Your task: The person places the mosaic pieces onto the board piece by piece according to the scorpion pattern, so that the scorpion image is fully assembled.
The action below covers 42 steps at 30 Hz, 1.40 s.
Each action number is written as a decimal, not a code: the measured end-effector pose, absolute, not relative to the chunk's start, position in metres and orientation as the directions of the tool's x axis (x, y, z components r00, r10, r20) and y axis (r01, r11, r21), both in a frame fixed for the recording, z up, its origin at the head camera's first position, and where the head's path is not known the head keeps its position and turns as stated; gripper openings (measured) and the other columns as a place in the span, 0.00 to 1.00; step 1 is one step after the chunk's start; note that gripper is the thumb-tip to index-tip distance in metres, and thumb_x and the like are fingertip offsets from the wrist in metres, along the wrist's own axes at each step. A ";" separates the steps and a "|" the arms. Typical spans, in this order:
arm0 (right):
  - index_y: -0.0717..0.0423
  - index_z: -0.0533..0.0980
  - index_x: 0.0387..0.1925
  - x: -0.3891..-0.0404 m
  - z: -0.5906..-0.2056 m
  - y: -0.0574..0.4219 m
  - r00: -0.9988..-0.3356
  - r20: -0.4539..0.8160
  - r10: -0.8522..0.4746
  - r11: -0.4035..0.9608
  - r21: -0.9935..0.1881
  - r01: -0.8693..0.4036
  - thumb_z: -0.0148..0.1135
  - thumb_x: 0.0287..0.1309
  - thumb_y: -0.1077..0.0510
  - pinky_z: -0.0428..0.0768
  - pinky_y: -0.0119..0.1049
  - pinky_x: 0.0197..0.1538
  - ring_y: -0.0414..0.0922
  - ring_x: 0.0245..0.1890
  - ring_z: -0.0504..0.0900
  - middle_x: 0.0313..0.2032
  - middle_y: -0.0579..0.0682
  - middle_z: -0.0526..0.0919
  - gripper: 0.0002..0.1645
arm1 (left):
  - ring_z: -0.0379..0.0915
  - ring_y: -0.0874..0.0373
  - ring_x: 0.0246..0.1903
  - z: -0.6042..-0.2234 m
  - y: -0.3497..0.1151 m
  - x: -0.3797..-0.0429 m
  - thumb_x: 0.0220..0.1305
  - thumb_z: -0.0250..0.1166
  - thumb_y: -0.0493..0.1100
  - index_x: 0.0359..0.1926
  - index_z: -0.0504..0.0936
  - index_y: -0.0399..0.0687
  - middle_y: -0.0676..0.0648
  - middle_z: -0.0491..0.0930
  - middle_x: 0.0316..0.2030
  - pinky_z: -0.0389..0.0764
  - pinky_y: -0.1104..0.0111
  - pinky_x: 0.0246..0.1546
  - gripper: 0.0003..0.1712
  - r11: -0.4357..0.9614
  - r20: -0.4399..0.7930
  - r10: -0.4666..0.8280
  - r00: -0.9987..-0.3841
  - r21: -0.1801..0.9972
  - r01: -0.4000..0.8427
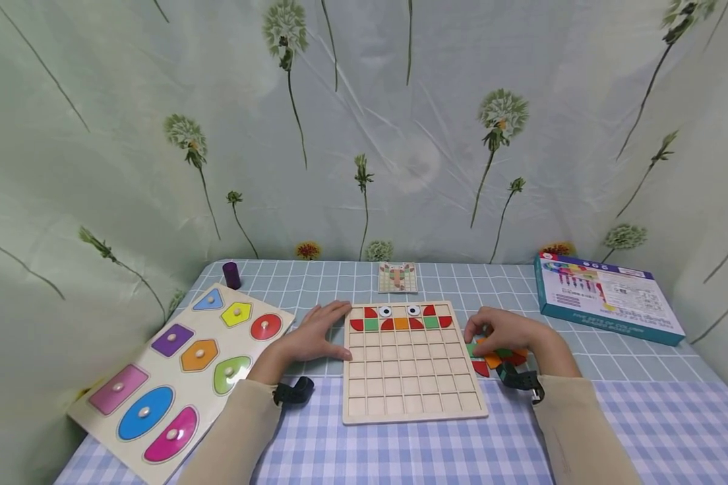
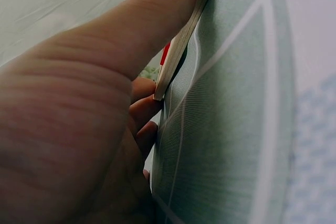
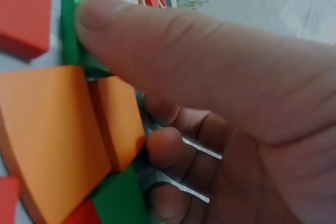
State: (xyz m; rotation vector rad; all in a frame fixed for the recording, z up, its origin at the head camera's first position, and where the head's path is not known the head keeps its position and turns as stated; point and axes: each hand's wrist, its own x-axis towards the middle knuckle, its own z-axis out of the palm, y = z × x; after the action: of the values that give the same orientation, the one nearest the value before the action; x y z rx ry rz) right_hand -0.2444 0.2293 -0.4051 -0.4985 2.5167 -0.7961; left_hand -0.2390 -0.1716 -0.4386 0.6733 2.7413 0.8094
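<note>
A wooden grid board (image 1: 409, 370) lies in front of me, its top rows set with red, green and orange pieces and two eye pieces (image 1: 414, 311). My left hand (image 1: 315, 331) rests along the board's left side, fingers extended; its thumb touches the edge and other fingertips meet the upper corner. Just right of the board, my right hand (image 1: 506, 330) reaches into a small pile of coloured pieces. There it pinches a green piece (image 3: 69, 24), thumb on its face, index finger hidden behind the thumb. Orange pieces (image 3: 50, 129) and a red piece (image 3: 23, 11) lie close by.
A knobbed shape puzzle (image 1: 209, 323) lies at the left, with a dark purple cylinder (image 1: 232, 275) behind it. Beyond the board sits a small pattern card (image 1: 398, 277). At the back right is a flat teal box (image 1: 607, 296).
</note>
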 end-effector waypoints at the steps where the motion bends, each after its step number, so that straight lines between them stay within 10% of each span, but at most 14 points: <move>1: 0.48 0.81 0.33 -0.244 -0.405 0.229 -0.833 -0.307 -0.459 0.768 -0.608 -0.199 0.76 0.51 0.57 0.71 0.38 0.43 0.48 0.44 0.69 0.39 0.50 0.73 0.09 | 0.43 0.45 0.79 -0.439 -0.172 -0.239 0.51 0.76 0.59 0.77 0.57 0.49 0.45 0.55 0.78 0.39 0.45 0.79 0.58 0.746 -0.064 0.480 -0.875 0.555 0.368; 42: 0.57 0.79 0.46 -0.251 -0.398 0.201 -0.974 -0.040 -0.221 0.715 -0.686 -0.134 0.57 0.65 0.63 0.81 0.33 0.38 0.48 0.39 0.78 0.43 0.57 0.79 0.09 | 0.44 0.45 0.79 -0.439 -0.172 -0.238 0.51 0.76 0.60 0.77 0.58 0.49 0.45 0.56 0.78 0.38 0.45 0.79 0.58 0.735 -0.057 0.488 -0.871 0.564 0.375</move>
State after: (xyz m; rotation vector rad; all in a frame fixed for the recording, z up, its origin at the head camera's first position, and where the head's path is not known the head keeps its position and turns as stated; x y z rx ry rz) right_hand -0.2507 0.2010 -0.3983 -0.2908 2.7981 -1.1046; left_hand -0.2376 -0.1724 -0.4392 0.6888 2.7360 0.8249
